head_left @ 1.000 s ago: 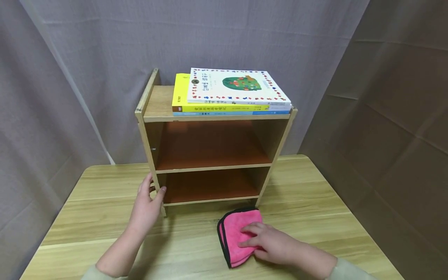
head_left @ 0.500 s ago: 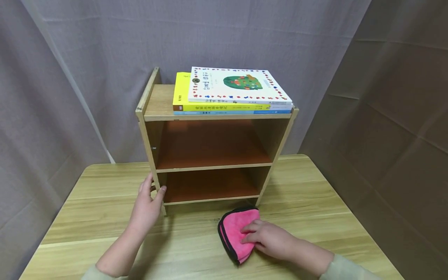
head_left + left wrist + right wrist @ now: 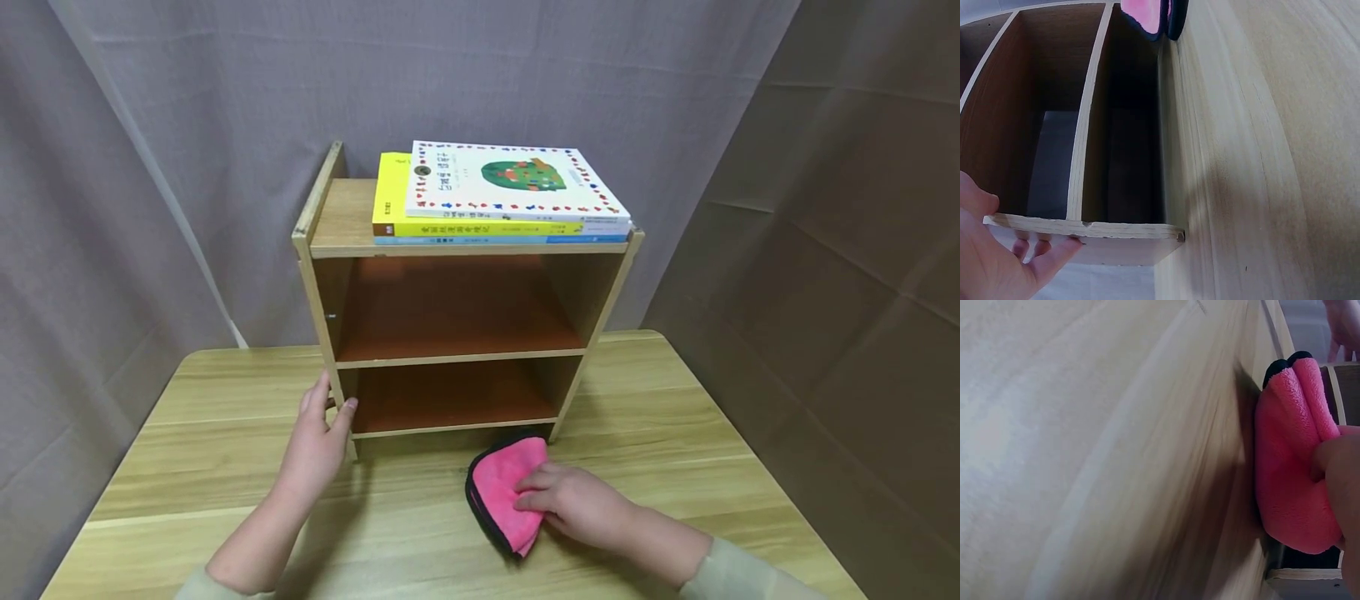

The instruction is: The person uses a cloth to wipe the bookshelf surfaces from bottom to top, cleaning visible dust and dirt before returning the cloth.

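A small wooden bookshelf (image 3: 459,359) stands on the table. My left hand (image 3: 313,446) grips its left side panel low down, thumb at the front edge and fingers along the outer face; the left wrist view shows this hand (image 3: 997,250) on the panel edge. In front of the shelf's lower right, my right hand (image 3: 588,504) holds a folded pink cloth (image 3: 498,487) with black trim. Up close in the right wrist view, the cloth (image 3: 1291,469) is bunched between thumb and fingers, and part of the hand is cut off by the frame.
Several books lie stacked on the shelf's top board, a white picture book (image 3: 517,179) uppermost and a yellow book (image 3: 392,192) under it. The wood-grain table (image 3: 675,450) extends on both sides. Grey curtain (image 3: 225,125) hangs behind and brown fabric (image 3: 825,292) at the right.
My right hand and the cloth have shifted slightly toward the shelf, and the cloth has folded narrower in the grip. The left hand keeps its place on the side panel.
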`<state>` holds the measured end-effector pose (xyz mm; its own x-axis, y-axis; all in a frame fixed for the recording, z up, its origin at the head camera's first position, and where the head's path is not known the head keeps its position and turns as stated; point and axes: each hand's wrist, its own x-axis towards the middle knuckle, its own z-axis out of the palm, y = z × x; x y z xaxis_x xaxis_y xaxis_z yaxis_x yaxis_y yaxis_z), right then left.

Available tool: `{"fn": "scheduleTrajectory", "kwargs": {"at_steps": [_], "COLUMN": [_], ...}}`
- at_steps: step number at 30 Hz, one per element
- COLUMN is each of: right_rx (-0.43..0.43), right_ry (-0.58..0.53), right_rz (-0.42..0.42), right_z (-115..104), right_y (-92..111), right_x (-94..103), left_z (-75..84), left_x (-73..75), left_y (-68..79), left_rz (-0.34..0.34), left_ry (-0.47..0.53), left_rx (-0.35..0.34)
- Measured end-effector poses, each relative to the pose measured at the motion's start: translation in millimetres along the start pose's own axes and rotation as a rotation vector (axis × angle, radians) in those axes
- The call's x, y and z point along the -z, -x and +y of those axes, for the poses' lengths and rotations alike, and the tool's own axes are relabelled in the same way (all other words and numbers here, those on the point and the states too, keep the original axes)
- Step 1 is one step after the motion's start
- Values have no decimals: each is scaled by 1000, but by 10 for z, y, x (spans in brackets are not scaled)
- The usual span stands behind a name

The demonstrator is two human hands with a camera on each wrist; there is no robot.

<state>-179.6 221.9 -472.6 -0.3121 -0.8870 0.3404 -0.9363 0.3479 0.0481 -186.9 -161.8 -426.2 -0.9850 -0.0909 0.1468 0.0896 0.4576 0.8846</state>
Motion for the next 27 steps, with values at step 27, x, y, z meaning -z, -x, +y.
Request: {"fn": "scheduleTrajectory", "kwargs": {"at_steps": [27], "right_rx": [-54], "right_ry": [217], "right_rz": [-57], "right_z": [259], "right_y": [-46], "right_x": [-11], "left_z": [-3], "left_x": [5], "left_y": [0], "left_rz": [15], "left_ry": [-18], "left_rx": [-14]}}
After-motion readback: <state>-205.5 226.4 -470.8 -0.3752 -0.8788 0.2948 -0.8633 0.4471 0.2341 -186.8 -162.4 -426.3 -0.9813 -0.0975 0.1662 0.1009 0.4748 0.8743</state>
